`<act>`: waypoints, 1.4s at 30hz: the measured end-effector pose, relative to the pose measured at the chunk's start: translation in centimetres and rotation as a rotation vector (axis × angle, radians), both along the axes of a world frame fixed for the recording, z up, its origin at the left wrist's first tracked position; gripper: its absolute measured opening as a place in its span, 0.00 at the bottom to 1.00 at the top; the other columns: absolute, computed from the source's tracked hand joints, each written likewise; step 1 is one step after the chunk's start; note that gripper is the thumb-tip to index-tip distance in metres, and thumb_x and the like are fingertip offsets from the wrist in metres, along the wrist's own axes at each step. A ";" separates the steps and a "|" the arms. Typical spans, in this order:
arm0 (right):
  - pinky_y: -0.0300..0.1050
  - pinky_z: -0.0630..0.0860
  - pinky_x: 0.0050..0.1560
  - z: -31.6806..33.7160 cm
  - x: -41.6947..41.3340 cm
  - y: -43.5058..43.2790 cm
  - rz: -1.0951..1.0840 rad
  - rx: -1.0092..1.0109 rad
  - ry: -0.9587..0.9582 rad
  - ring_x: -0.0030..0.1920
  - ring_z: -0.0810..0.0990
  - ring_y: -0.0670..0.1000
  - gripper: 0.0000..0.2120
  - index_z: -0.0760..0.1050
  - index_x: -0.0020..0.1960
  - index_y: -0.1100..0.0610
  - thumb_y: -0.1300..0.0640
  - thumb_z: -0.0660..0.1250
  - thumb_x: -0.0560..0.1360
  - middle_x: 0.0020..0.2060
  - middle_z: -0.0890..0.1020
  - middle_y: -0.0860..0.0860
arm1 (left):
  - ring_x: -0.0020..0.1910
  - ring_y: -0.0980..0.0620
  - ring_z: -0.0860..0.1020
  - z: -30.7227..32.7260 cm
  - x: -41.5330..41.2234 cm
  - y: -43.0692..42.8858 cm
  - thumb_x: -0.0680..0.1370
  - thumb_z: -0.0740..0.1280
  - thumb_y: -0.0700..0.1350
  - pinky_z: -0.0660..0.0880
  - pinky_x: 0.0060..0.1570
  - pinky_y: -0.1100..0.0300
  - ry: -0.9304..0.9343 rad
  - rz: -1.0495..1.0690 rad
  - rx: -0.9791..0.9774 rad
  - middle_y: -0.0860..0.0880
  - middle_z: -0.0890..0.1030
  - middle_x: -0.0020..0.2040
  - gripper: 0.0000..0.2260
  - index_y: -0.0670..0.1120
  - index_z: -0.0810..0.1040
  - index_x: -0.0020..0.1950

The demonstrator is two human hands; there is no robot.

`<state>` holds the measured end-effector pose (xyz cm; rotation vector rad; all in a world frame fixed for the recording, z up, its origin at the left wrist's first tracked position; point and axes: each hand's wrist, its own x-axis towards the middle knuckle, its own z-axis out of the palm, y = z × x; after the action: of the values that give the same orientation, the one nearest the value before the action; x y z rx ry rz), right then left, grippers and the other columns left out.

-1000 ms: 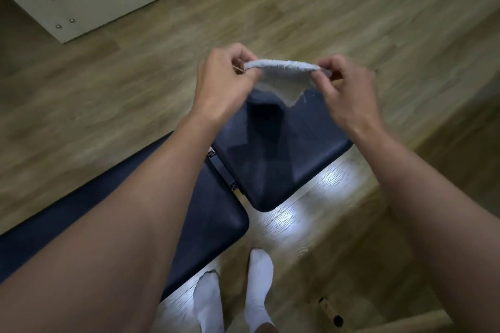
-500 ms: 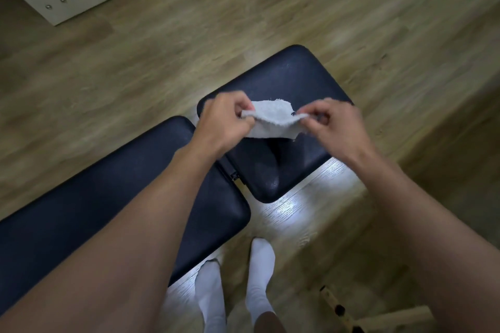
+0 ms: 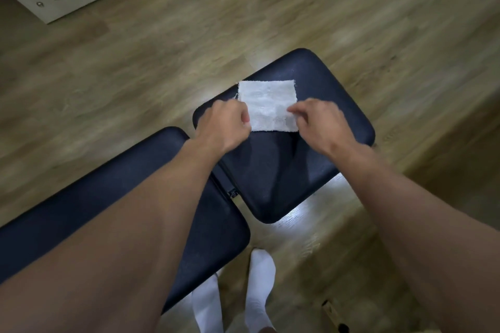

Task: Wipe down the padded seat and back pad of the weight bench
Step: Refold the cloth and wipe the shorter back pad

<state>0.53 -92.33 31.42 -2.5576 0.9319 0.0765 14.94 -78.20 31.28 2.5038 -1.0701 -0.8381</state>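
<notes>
Lying left of the seat pad (image 3: 324, 94), the back pad (image 3: 81, 211) could easily be missed if wiping ends on the seat. At the seat pad's left edge the left hand (image 3: 224, 124) is curled against the side of the white cloth (image 3: 267, 103); blur hides whether its grip pinches the fabric or holds nothing. That cloth lies flat on the seat pad's far half; thin and loose, it may bunch or slide off onto the floor (image 3: 270, 8) if pushed lightly. Over the seat pad's middle, the right hand (image 3: 322, 121) rests relaxed fingertips on the cloth's right edge, its grip slack.
</notes>
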 end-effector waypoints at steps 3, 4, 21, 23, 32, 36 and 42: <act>0.50 0.74 0.54 -0.5 2.4 -1.4 0.004 -0.042 -0.112 0.56 0.78 0.57 0.14 0.76 0.62 0.51 0.58 0.61 0.78 0.58 0.79 0.53 | 0.53 0.45 0.78 -0.5 0.7 -1.5 0.75 0.63 0.41 0.77 0.50 0.49 -0.111 0.077 -0.140 0.48 0.80 0.54 0.09 0.47 0.79 0.53; 0.54 0.73 0.59 -0.8 3.6 -1.9 0.040 -0.010 -0.099 0.61 0.76 0.56 0.17 0.73 0.65 0.51 0.58 0.63 0.77 0.63 0.76 0.53 | 0.55 0.45 0.77 -0.6 1.0 -2.4 0.76 0.64 0.42 0.76 0.52 0.49 -0.126 0.067 -0.162 0.47 0.79 0.57 0.11 0.48 0.78 0.57; 0.54 0.51 0.75 -5.3 0.6 10.3 0.226 -0.032 0.129 0.76 0.58 0.54 0.20 0.60 0.75 0.52 0.53 0.50 0.83 0.74 0.65 0.49 | 0.75 0.31 0.45 -1.5 -1.3 8.2 0.69 0.76 0.49 0.58 0.66 0.32 -0.030 0.069 0.452 0.37 0.43 0.77 0.43 0.43 0.54 0.76; 0.54 0.49 0.75 -6.4 5.0 8.6 0.305 -0.081 0.115 0.76 0.54 0.54 0.21 0.57 0.75 0.52 0.55 0.50 0.83 0.76 0.61 0.49 | 0.74 0.30 0.45 -2.0 -1.3 7.9 0.68 0.77 0.48 0.59 0.65 0.30 -0.040 0.072 0.429 0.35 0.44 0.77 0.45 0.43 0.53 0.76; 0.56 0.63 0.72 -6.0 2.1 9.6 0.270 0.066 -0.054 0.74 0.62 0.57 0.17 0.72 0.68 0.59 0.60 0.61 0.80 0.73 0.67 0.56 | 0.76 0.35 0.45 -2.2 -0.7 8.7 0.68 0.77 0.53 0.59 0.68 0.36 -0.039 0.047 0.412 0.40 0.43 0.78 0.48 0.42 0.50 0.77; 0.58 0.79 0.56 -4.1 -4.2 11.7 0.216 0.056 -0.095 0.64 0.76 0.58 0.13 0.80 0.59 0.59 0.64 0.69 0.74 0.62 0.79 0.55 | 0.76 0.34 0.44 -2.0 -0.8 8.7 0.69 0.75 0.53 0.58 0.68 0.35 -0.040 0.020 0.424 0.39 0.42 0.78 0.46 0.42 0.51 0.77; 0.51 0.76 0.54 -3.5 3.3 10.7 0.326 0.025 -0.086 0.66 0.74 0.56 0.20 0.76 0.60 0.58 0.74 0.62 0.73 0.59 0.80 0.56 | 0.75 0.32 0.45 -2.6 -0.9 8.6 0.69 0.76 0.51 0.58 0.67 0.33 -0.038 0.030 0.410 0.37 0.43 0.77 0.47 0.42 0.50 0.77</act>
<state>3.83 -81.61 27.91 -2.6422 0.4730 0.0704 14.06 -69.59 28.68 2.8699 -0.9461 -1.1000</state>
